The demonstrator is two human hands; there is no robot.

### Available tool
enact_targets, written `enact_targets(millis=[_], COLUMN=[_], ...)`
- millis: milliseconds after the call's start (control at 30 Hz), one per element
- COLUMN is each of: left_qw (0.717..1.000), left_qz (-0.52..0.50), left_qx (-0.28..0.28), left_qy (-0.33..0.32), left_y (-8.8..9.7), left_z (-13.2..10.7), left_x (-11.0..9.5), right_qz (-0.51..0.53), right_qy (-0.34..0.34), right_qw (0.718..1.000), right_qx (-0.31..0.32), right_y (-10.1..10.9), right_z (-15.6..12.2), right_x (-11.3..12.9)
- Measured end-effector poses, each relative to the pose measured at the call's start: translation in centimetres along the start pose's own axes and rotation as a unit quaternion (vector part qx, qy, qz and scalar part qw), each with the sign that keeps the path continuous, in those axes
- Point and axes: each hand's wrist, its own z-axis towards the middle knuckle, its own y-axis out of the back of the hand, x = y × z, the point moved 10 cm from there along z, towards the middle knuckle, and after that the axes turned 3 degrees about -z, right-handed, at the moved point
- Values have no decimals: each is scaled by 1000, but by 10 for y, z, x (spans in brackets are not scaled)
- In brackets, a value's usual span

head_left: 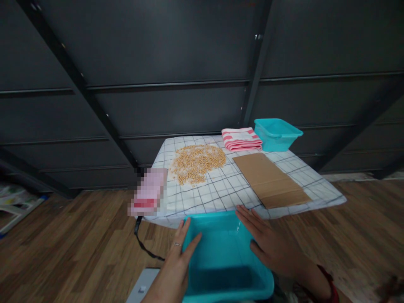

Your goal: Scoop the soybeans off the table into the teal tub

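A teal plastic basin (224,246) is at the near edge of the table, close to my body. My left hand (182,254), with a ring on one finger, holds its left rim, fingers outside and thumb over the inside. At the opposite rim, my right hand (268,242) rests with fingers stretched along the side and thumb bent inward; it holds the basin too. A dark shadow crosses the basin's floor. Beyond it, a spread of yellow soybeans mixed with whitish bits (198,162) lies on the checked tablecloth (217,195).
A flat cardboard sheet (271,181) lies on the right of the table. Behind it are a folded pink-and-white towel (241,139) and a second teal basin (276,136). A pixelated pink item (148,191) is at the left edge. Dark wall panels (170,46) stand behind.
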Motion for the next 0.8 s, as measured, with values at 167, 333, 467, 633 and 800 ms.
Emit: enact_targets(millis=[167,333,467,633,800], left_qw=[999,998,998,994,978], left_qz=[20,46,65,99,193], left_qx=[-22,-38,-1,-10,-70], left_qy=[-22,-31,-15,-36,-34], left_y=[2,15,11,8,10], left_z=[-3,-2,0,-3,11], left_x=[-2,-8,-7,-10,-11], right_qz=[-3,7,4,-6,-21], right_qy=[-2,-16,-16,-20,-1], right_qw=[1000,999,1000,1000,1000], right_qx=[-19,-26,4,20,-7], right_y=[-4,-1,2,4,3], right_z=[-1,-2,0,-1,-2], right_x=[0,-1,1,1,1])
